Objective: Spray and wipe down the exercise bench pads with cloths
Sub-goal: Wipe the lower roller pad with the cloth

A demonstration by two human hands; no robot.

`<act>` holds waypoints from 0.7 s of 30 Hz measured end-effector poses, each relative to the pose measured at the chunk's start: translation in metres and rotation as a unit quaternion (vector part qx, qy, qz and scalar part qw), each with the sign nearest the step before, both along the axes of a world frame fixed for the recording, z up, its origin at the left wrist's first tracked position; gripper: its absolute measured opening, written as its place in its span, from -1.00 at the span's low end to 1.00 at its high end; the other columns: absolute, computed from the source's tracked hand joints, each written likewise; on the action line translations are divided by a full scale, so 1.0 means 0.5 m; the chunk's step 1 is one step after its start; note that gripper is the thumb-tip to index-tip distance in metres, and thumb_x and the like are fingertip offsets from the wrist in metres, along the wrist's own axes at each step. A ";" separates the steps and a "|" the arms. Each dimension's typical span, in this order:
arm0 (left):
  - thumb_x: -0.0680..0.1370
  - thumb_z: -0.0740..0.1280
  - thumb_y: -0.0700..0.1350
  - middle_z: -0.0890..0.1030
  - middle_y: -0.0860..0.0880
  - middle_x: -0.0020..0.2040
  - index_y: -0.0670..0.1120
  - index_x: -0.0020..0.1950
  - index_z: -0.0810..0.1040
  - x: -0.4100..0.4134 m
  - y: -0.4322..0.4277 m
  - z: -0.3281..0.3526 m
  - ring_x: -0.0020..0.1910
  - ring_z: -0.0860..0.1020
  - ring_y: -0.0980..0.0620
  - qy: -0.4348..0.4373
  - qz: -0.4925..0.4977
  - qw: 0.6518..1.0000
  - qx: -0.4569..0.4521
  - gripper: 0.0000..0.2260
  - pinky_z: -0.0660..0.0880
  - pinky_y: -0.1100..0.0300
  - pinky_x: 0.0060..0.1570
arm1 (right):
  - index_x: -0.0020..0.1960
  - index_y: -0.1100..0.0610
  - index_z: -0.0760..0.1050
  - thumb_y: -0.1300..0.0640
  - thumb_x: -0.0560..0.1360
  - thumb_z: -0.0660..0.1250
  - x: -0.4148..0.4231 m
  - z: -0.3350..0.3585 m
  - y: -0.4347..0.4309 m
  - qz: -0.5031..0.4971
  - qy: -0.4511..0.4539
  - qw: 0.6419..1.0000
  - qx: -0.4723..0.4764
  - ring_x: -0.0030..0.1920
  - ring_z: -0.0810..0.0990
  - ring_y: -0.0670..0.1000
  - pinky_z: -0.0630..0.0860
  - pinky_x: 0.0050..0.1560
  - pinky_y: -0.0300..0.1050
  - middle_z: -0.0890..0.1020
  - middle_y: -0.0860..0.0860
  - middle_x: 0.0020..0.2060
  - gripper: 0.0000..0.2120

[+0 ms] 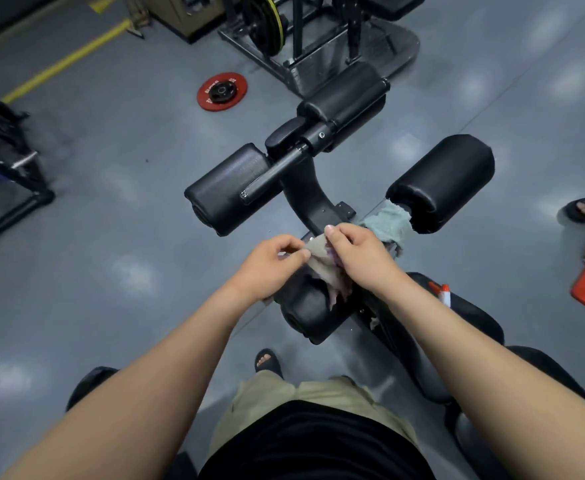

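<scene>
The single head view looks steeply down, close over the bench pads [315,306] and grey floor [111,237].

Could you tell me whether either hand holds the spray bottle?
No, the left hand and right hand pinch the beige cloth, while the spray bottle lies on the bench pad.

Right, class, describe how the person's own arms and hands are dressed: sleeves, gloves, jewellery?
Both arms are bare, no sleeves in view. The left hand and right hand show no gloves, rings, watch or wristband; nails short, unpainted.
</scene>
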State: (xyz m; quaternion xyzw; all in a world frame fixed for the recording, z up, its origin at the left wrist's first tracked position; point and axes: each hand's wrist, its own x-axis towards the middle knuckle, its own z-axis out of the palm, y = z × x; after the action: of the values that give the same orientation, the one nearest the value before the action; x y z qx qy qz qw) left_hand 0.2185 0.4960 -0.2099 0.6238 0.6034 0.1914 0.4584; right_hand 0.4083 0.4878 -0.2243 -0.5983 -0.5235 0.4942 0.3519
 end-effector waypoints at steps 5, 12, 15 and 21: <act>0.54 0.32 0.18 0.68 -0.08 -0.12 0.03 -0.15 0.60 -0.002 0.003 0.020 -0.04 0.66 -0.08 -0.008 0.053 0.998 -0.029 -0.75 0.57 -0.12 0.19 | -0.16 0.09 0.53 -0.07 0.61 0.34 0.015 0.005 -0.020 0.066 0.057 0.995 -0.046 -0.33 0.55 -0.12 0.50 -0.19 -0.29 0.59 -0.09 -0.36 -0.72; 0.58 0.37 -0.02 0.61 -0.06 -0.05 -0.06 0.00 0.46 0.023 -0.002 0.017 -0.10 0.63 -0.04 -0.009 0.110 0.991 -0.073 -0.85 0.61 0.00 0.06 | -0.19 0.05 0.53 0.06 0.56 0.42 0.006 0.005 -0.021 -0.013 0.055 0.998 -0.041 -0.39 0.51 -0.11 0.47 -0.23 -0.26 0.58 -0.08 -0.40 -0.82; 0.56 0.41 -0.10 0.64 -0.09 0.06 -0.12 0.17 0.50 0.030 -0.016 0.014 -0.01 0.65 0.01 -0.048 0.033 0.990 -0.128 -0.77 0.62 0.22 0.04 | -0.17 0.05 0.55 0.07 0.57 0.41 0.011 0.009 -0.017 -0.059 0.043 0.997 -0.036 -0.43 0.47 -0.18 0.42 -0.31 -0.35 0.55 -0.15 -0.44 -0.84; 0.64 0.35 -0.19 0.66 0.05 -0.32 -0.10 0.01 0.56 0.026 -0.027 -0.012 -0.41 0.58 0.17 -0.022 -0.003 0.998 -0.061 -0.97 0.44 0.33 -0.29 | -0.07 0.15 0.60 0.15 0.61 0.35 0.017 0.010 -0.024 -0.065 0.089 0.992 -0.061 -0.29 0.60 -0.11 0.60 -0.14 -0.14 0.64 -0.04 -0.31 -0.88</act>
State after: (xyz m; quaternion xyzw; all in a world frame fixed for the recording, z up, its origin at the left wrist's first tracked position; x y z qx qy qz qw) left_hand 0.2315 0.4827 -0.2159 0.5917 0.6021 0.1667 0.5095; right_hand 0.4166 0.4760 -0.2196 -0.6049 -0.4188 0.5527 0.3914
